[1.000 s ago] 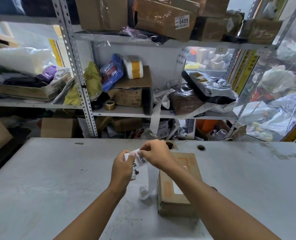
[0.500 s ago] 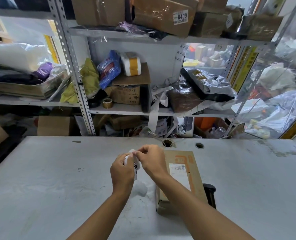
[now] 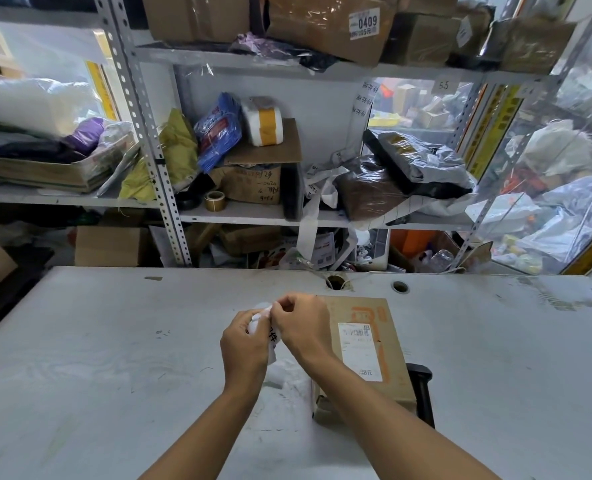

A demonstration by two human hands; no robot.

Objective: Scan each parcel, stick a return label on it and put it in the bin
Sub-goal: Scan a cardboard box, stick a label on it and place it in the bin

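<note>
Both hands (image 3: 273, 336) pinching white label (image 3: 265, 325), beside cardboard parcel (image 3: 374, 344)

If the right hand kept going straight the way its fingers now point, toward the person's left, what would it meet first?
The right hand already pinches the white label, and its fingertips point at the left hand, which holds the label's other side. So it would most likely meet the left hand's fingers almost at once, though depth between them is hard to judge.

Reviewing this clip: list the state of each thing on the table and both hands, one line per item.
Left hand: grips the label roll.
Right hand: pinches the label.
Label: white, not yet on the parcel.
Parcel: closed, flat on table.
Black object: lies beside parcel.
</note>
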